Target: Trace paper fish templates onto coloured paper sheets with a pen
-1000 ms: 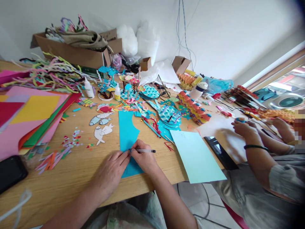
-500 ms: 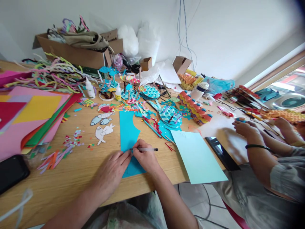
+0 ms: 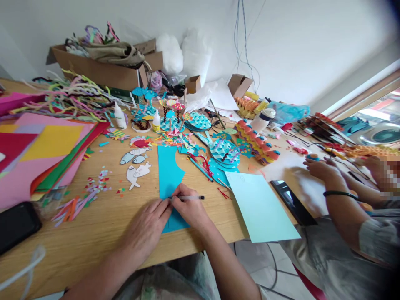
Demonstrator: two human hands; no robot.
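Observation:
A sheet of blue paper [image 3: 169, 166] with a curved cut in its right side lies near the table's front edge. My left hand [image 3: 153, 216] rests flat on the sheet's left edge, fingers stretched out. Closed around a pen [image 3: 192, 197], my right hand [image 3: 189, 206] leans on the sheet, the pen's tip close to my left fingertips. Faint lines show on the lower part of the sheet. To the left lie several paper fish cutouts [image 3: 138, 173], white and pale blue with drawn outlines.
Coloured paper sheets [image 3: 56, 141] and a black phone [image 3: 18, 225] lie left. A pale green sheet [image 3: 262, 204] overhangs the front edge at right. Glue bottles [image 3: 120, 116] and blue paper crafts [image 3: 223, 150] stand behind. A co-worker's hands [image 3: 321, 168] work at far right.
The view has shifted very slightly. My right hand and the pen have moved a little left across the blue sheet; my left hand stays pressed on it.

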